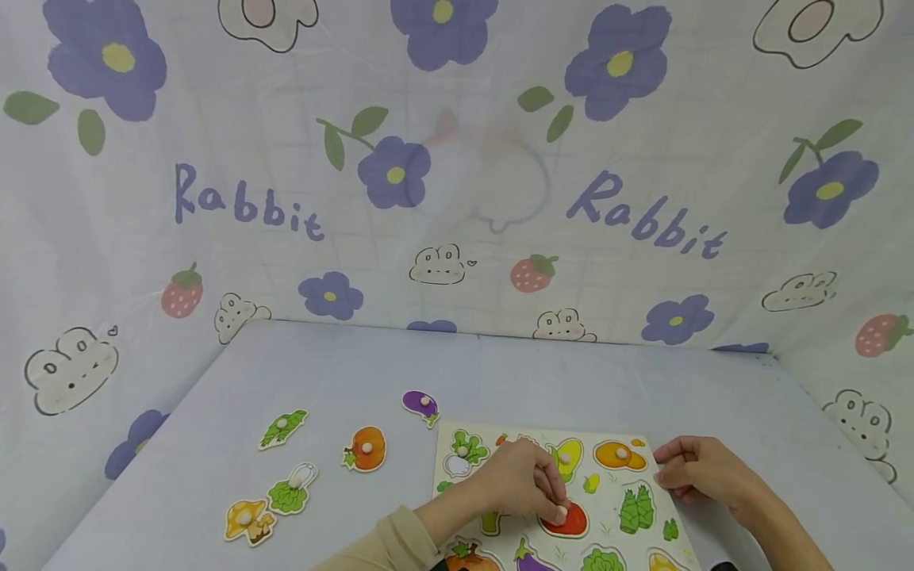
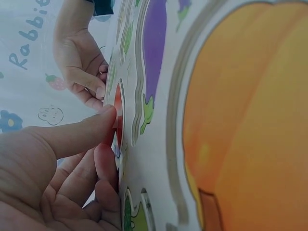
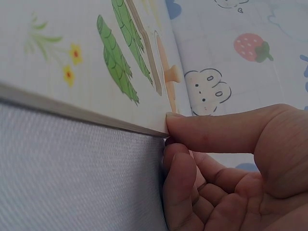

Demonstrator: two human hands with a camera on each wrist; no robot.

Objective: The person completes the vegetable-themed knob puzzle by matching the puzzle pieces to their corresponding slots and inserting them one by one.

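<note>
My left hand [image 1: 514, 480] reaches over the wooden vegetable puzzle board [image 1: 610, 507]. Thumb and fingers pinch the pale knob of a red, tomato-like puzzle piece [image 1: 577, 521], which lies at its red recess in the board. Seen from the left wrist, the thumb [image 2: 82, 132] is right at the red shape. At the board's right edge, my right hand [image 1: 707, 474] grips the rim. In the right wrist view its thumb [image 3: 211, 132] presses the edge, the other fingers curled below. Knobbed turnip [image 1: 458, 465], corn [image 1: 569, 468] and orange gourd-like [image 1: 610, 454] pieces sit in the board.
Left of the board lie loose knobbed pieces: an eggplant [image 1: 416, 404], a pumpkin [image 1: 371, 458], a green bamboo-shoot-like piece [image 1: 291, 422], a cabbage [image 1: 287, 499] and mushrooms [image 1: 237, 523]. A patterned curtain [image 1: 471, 214] rises behind the pale table [image 1: 343, 357].
</note>
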